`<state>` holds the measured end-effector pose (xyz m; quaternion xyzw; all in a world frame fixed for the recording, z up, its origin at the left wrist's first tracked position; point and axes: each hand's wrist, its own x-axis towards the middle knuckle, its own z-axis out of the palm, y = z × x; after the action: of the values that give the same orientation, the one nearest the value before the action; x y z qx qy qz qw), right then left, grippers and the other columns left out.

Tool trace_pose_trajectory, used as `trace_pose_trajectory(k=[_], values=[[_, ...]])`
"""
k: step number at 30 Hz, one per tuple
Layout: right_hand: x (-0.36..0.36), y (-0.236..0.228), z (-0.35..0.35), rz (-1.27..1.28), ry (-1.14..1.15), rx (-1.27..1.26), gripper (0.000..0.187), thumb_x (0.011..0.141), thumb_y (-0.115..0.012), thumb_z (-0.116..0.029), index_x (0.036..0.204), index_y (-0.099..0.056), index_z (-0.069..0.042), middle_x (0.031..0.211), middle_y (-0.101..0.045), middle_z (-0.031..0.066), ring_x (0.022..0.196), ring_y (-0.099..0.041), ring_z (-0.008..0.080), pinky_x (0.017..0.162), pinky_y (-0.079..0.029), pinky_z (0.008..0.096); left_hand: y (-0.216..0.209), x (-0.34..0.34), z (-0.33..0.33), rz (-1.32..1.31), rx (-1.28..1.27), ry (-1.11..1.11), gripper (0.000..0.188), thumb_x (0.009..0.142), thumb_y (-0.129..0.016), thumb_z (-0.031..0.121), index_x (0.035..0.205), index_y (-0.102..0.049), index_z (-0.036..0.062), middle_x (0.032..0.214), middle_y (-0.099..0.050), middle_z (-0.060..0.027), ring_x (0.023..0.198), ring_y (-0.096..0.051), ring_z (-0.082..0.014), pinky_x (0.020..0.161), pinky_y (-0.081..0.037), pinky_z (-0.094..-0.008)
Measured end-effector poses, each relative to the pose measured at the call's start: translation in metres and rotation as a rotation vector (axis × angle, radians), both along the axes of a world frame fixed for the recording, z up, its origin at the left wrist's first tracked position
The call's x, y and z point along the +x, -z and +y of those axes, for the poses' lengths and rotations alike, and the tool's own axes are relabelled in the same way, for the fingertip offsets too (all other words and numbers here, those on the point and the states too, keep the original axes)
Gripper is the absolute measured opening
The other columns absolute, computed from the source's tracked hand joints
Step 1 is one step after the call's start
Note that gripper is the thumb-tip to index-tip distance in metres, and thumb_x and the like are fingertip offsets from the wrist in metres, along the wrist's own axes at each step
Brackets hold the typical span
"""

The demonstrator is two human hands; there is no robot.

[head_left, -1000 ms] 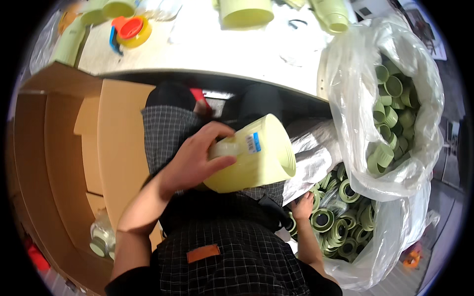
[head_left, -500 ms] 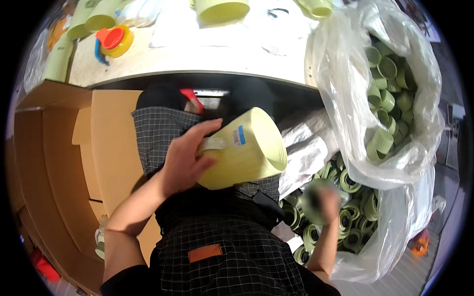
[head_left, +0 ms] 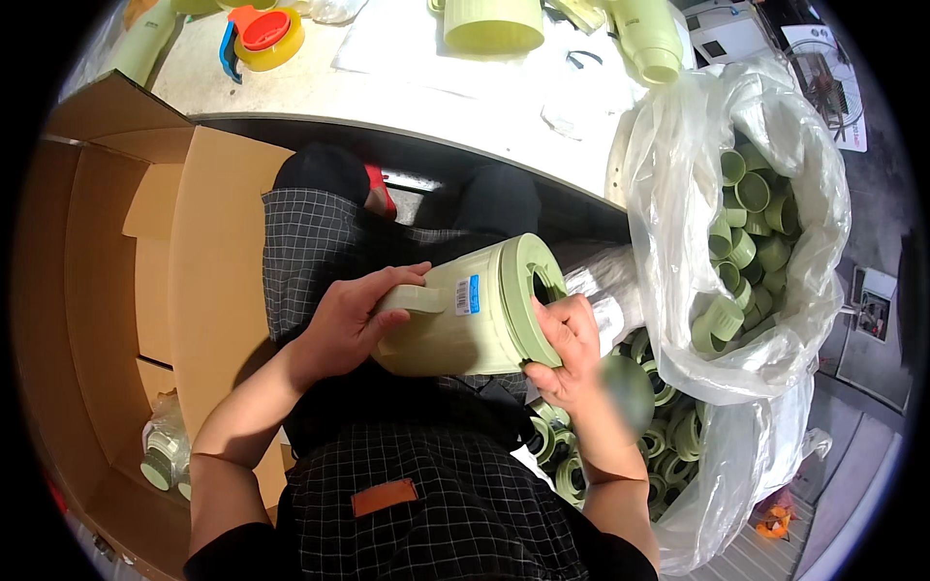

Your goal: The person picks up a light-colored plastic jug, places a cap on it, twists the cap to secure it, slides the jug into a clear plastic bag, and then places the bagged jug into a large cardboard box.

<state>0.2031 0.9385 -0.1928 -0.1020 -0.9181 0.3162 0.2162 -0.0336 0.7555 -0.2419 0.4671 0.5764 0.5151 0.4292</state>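
A pale green jug body (head_left: 426, 339) lies on its side above my lap, its mouth toward the right and a blue-and-white sticker on its wall. My left hand (head_left: 339, 324) is closed around its handle end, with the thumb below the handle. A darker green ring-shaped collar (head_left: 518, 315) with a dark opening sits at the jug's mouth. My right hand (head_left: 567, 349) grips the collar's right side, thumb near the opening and fingers at its lower edge. Whether the collar is fully seated cannot be seen.
Right of my lap, loose green collars (head_left: 673, 436) fill a clear plastic bag. Above it another plastic bag (head_left: 668, 320) holds green cups (head_left: 751, 242). An open cardboard box (head_left: 223, 223) stands left. On the table (head_left: 417, 107) are a tape dispenser (head_left: 271, 44) and a green jug (head_left: 494, 24).
My right hand has come up from the bag of collars to the jug's mouth, bringing a collar against it. My left hand still holds the jug; the view has shifted slightly.
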Motion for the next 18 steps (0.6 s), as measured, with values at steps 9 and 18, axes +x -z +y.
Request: trace_pose_trajectory(k=[9,18], values=[[-0.018,-0.015,0.009,-0.094,0.061,-0.218,0.058,0.101,-0.043,-0.048,0.125,-0.062,0.001,0.087,-0.056,0.0125,0.083,-0.054,0.0294,0.076,-0.044,0.0394,-0.024,0.04,-0.013,0.29,-0.05,-0.174,0.044,0.088,-0.065,0.011,0.127,-0.049,0.001,0.145,-0.048,-0.0215,0.103,-0.066,-0.0399,0.084,-0.056,-0.0412],[-0.059,0.031,0.055,-0.378,0.034,-0.965,0.073,0.107,-0.025,-0.049,0.103,-0.072,0.007,0.095,-0.073,0.0166,0.088,-0.068,0.0194,0.085,-0.052,0.0313,-0.016,0.036,-0.024,0.33,-0.011,-0.055,0.048,0.082,-0.066,0.002,0.126,-0.049,-0.0019,0.145,-0.045,-0.0284,0.121,-0.058,-0.0429,0.097,-0.052,-0.0406]])
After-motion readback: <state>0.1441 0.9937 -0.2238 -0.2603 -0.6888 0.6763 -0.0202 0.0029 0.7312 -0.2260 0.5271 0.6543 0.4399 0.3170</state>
